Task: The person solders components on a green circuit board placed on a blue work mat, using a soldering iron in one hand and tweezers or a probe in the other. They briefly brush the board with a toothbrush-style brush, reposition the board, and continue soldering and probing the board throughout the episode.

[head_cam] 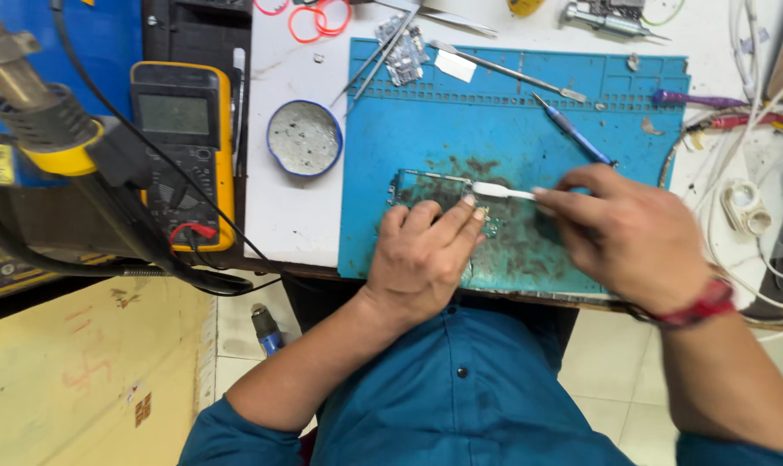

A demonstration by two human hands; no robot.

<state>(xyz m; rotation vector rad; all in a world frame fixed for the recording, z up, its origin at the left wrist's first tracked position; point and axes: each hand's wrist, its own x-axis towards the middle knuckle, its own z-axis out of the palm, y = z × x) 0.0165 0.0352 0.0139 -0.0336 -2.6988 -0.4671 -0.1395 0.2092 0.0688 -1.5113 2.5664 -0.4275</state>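
Head view of a repair bench. The left hand lies palm down on a blue work mat, its fingers pressed flat on a small circuit board to pin it in place; they are extended, not curled around anything. The right hand pinches the handle of a white brush between thumb and fingertips, with the brush head resting on the board just beside the left fingertips. The board sits near the front middle of the mat, on a dark, smudged patch.

Around the hands: a blue-handled tool lies on the mat just beyond the right hand; tweezers and a second small board rest at the mat's far edge; a round tin stands on the white table left of the mat. A yellow multimeter sits further left, and a hot-air nozzle looms in the near left foreground. White cables coil at the right.

Risks, as judged: the board is held only by finger pressure, so a firm brush stroke could slide it or flick it off the mat's near edge. Bristles may snag small components. The left fingertips lie close to the brush head, so residue could smear onto them.
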